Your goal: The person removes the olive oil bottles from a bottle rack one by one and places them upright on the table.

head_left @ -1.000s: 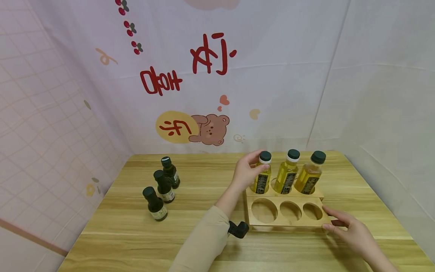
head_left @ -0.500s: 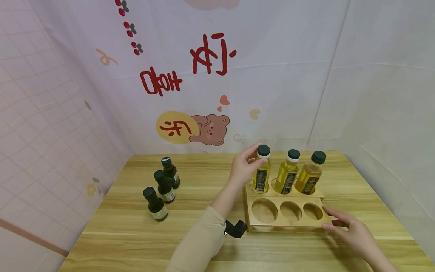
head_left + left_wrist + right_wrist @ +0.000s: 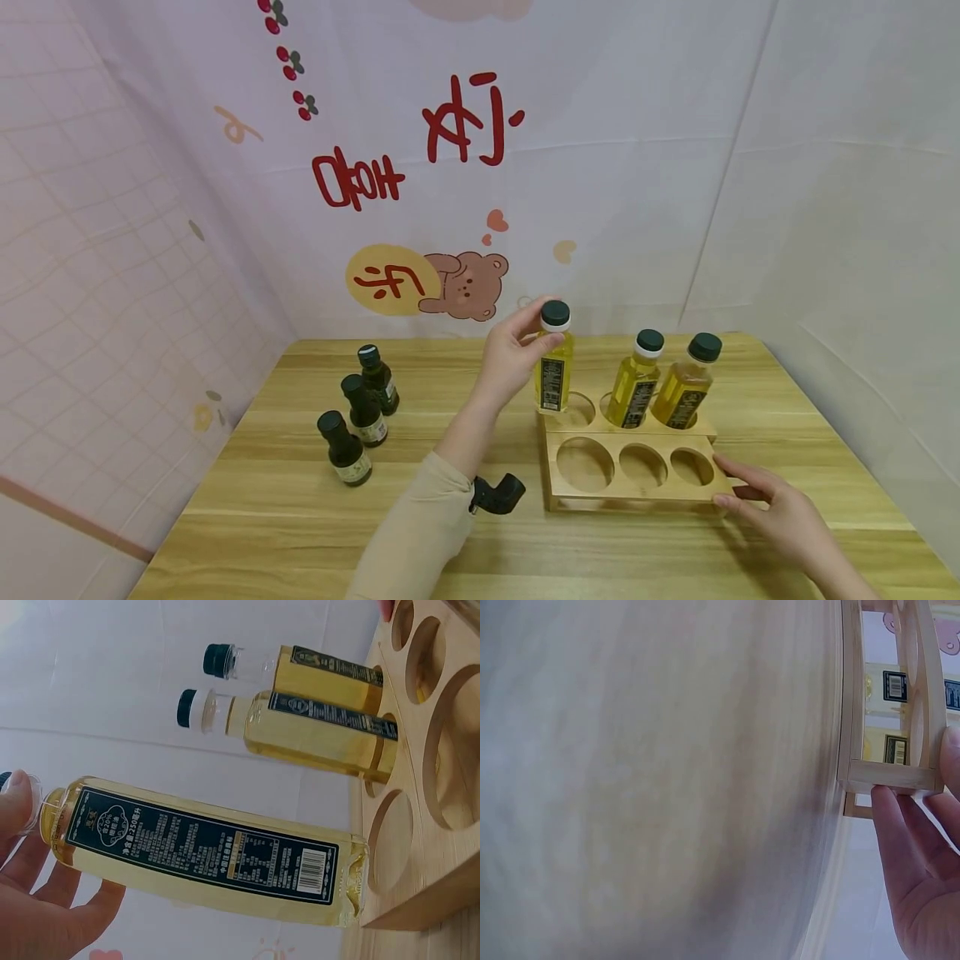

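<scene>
In the head view, the beige-sleeved left forearm (image 3: pixel 408 533) reaches toward one o'clock, the left wrist (image 3: pixel 472 421) bare, and the left hand (image 3: pixel 508 358) pinches between thumb and fingers. The bare right forearm (image 3: pixel 836 568) lies at four o'clock, slanting toward ten, the right hand (image 3: pixel 780 510) gripping likewise.

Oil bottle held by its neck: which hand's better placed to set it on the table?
Left, I'd say: the left hand grips the held bottle, its base outside the rack's holes. The right hand holds the rack's right end, away from that bottle.
</scene>
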A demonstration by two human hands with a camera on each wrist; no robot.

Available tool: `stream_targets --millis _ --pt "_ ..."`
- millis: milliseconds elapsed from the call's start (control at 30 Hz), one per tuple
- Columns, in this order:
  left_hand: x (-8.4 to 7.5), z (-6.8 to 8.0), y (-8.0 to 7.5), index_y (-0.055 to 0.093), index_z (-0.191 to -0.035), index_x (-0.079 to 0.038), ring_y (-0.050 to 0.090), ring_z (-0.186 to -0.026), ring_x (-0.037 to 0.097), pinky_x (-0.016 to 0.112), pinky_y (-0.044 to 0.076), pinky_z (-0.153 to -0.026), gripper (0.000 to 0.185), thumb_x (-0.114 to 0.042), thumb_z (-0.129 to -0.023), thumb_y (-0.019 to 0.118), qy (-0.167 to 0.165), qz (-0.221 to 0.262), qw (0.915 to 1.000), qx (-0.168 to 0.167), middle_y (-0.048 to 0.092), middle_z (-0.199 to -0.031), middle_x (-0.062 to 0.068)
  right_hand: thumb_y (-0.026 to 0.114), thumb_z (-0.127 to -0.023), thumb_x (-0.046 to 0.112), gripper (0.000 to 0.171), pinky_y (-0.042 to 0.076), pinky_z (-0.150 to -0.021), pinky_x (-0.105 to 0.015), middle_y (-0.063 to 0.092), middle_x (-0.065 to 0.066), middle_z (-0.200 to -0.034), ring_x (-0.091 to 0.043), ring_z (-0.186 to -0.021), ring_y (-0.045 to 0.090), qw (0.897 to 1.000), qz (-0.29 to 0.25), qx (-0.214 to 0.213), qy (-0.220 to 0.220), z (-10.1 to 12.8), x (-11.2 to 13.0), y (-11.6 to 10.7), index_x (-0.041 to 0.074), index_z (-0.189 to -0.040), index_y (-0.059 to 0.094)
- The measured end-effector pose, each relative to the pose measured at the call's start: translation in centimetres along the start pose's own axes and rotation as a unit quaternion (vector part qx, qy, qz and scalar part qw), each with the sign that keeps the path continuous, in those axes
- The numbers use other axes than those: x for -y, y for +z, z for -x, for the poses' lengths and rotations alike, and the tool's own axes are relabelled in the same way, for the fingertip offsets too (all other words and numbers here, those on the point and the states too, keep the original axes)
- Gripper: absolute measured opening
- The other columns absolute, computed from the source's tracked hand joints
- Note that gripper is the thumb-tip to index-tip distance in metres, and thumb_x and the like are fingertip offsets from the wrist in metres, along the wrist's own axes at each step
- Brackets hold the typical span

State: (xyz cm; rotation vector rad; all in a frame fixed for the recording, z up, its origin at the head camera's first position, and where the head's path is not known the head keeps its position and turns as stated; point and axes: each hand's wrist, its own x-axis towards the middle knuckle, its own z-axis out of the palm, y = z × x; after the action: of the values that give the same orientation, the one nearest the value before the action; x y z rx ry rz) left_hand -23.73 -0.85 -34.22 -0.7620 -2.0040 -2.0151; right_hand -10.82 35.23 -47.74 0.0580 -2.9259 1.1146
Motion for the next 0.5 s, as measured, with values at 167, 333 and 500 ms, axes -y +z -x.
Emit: stream_targets --millis 167,333,500 --pt "0.1 0.4 -1.6 0.062 -0.134 -0.006 0.063 -0.112 0.023 0.035 0.050 -0.097 0.046 0.000 -0.089 0.071 -0.011 -0.011 0.9999 -0.006 0.066 -0.121 0.013 0.076 -0.088 0.031 0.066 0.056 -0.069 -0.030 0.052 -0.029 -0.137 -0.026 -0.098 0.067 1.000 0.001 0.004 0.004 -0.1 0.1 -0.1 0.001 -0.142 0.052" --pt "1.1 0.6 -3.3 0.061 -0.134 -0.007 0.062 -0.112 0.021 0.041 0.050 -0.097 0.045 0.000 -0.091 0.070 -0.014 -0.034 0.9987 -0.035 0.065 -0.121 0.010 0.075 -0.089 0.031 0.066 0.058 -0.071 -0.041 0.051 -0.030 -0.137 -0.040 -0.102 0.064 1.000 0.003 0.005 0.003 -0.1 0.0 0.0 0.001 -0.142 0.051" --pt "2.0 1.0 -5.0 0.059 -0.134 -0.002 0.060 -0.113 0.029 0.047 0.048 -0.100 0.043 0.003 -0.092 0.067 -0.031 -0.032 0.9962 -0.074 0.063 -0.122 0.015 0.075 -0.088 0.032 0.066 0.058 -0.070 -0.038 0.052 -0.030 -0.137 -0.033 -0.099 0.066 1.000 0.005 0.005 0.004 -0.1 0.1 0.0 0.001 -0.142 0.052"
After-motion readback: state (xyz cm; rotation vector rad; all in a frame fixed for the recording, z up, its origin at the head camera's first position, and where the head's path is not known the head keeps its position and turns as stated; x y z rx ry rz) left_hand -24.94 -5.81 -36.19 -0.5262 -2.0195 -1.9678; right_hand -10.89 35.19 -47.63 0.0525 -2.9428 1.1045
